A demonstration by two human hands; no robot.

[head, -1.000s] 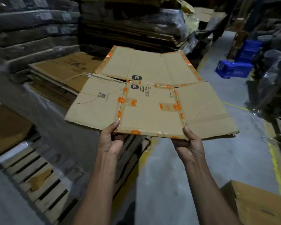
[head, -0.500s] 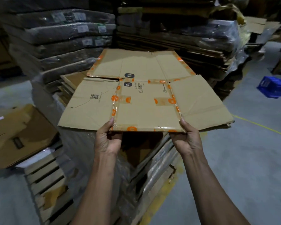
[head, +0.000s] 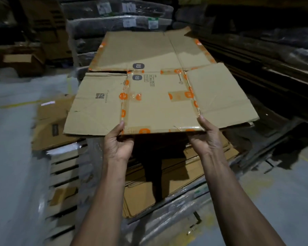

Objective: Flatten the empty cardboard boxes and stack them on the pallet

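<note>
In the head view, a flattened brown cardboard box (head: 160, 89) with clear tape bearing orange square logos was held level by its near edge. The left hand (head: 118, 145) was clamped on that edge at the taped left fold, thumb on top, the other fingers hidden beneath the board. The right hand (head: 205, 139) was closed on the same edge at the right fold, thumb likewise on top and the remaining fingers concealed under the sheet. Both forearms were cut off by the lower frame edge.

Beyond the grip, two dark rounded-square logo marks were seen on either side of the middle crease, with a row of small handling symbols beside the nearer one; their detail could not be read. To the left of the grip, a small QR code with a line of tiny illegible print was visible on the left flap.

Directly below the held board, a stack of flattened brown cardboard sheets (head: 144, 197) was seen, partly hidden in shadow and by the forearms. To the left of the hands, a wooden slatted pallet (head: 64, 176) was blurred. Far beyond the grip, plastic-wrapped dark bundles (head: 117, 23) carried white labels whose text was too blurred to make out.
</note>
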